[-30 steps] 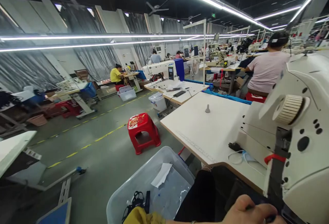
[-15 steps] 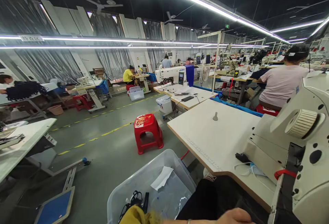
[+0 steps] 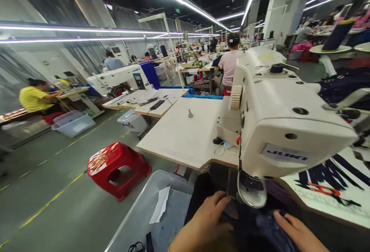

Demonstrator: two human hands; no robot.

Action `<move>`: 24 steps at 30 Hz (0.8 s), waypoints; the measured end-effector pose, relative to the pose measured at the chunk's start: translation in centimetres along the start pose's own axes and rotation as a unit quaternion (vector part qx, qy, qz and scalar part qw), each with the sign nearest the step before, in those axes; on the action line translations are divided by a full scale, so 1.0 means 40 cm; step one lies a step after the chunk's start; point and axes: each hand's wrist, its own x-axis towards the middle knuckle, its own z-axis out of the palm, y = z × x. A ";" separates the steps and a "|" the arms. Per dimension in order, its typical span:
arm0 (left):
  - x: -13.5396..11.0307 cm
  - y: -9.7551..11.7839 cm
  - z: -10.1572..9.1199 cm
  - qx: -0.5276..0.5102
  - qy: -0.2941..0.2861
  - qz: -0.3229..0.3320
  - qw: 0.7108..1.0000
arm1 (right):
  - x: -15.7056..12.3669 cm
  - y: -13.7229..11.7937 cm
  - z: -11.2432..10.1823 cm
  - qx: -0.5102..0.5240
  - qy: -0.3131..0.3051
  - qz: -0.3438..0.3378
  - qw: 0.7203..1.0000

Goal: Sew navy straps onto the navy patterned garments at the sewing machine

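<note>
A dark navy fabric piece (image 3: 260, 229) lies under the head of a white JUKI sewing machine (image 3: 289, 128), low in the view. My left hand (image 3: 206, 217) is at the fabric's left side, beside the machine's needle area, with its fingers bent over the dark cloth. My right hand (image 3: 297, 231) holds the fabric's right side between thumb and fingers. The needle and the stitching spot are hidden behind the machine's rounded clear guard (image 3: 252, 194).
Right of the machine, dark strips (image 3: 326, 173) and red-handled snips (image 3: 323, 189) lie on the white table. A clear plastic bin (image 3: 173, 180) stands at my left, near a red stool (image 3: 121, 171). Co-workers sit at other machines, one in a yellow shirt (image 3: 34, 98).
The view has swung right, bringing the machine's head to the centre right. My left hand now rests at the fabric under it, and my right hand has come into view.
</note>
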 end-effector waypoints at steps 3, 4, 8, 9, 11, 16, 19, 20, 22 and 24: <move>0.044 0.100 -0.016 -0.075 0.020 0.125 0.989 | -0.015 -0.012 0.016 0.106 0.024 0.056 0.992; 0.059 0.119 -0.018 -0.071 0.030 0.133 0.988 | -0.017 -0.023 0.027 0.126 0.025 0.053 0.990; 0.098 0.139 0.008 -0.028 0.038 0.125 0.991 | -0.016 -0.051 0.065 0.024 0.054 -0.041 0.997; 0.099 0.137 0.018 -0.022 0.040 0.127 0.991 | -0.012 -0.049 0.070 -0.022 0.038 -0.068 0.997; 0.095 0.135 0.035 -0.011 0.044 0.136 0.990 | -0.002 -0.037 0.074 -0.107 0.001 -0.103 0.989; 0.088 0.135 0.056 -0.015 0.079 0.169 0.982 | 0.023 -0.014 0.058 -0.200 0.059 -0.083 0.975; 0.109 0.122 0.075 -0.040 0.104 0.216 0.970 | 0.027 -0.025 0.042 -0.203 0.099 -0.074 0.971; 0.117 0.114 0.087 -0.045 0.122 0.236 0.963 | 0.027 -0.031 0.039 -0.202 0.104 -0.078 0.971; 0.129 0.096 0.117 -0.054 0.130 0.283 0.949 | 0.022 -0.040 0.040 -0.208 0.108 -0.088 0.968; 0.131 0.077 0.153 -0.055 0.115 0.322 0.938 | 0.014 -0.045 0.046 -0.225 0.105 -0.101 0.963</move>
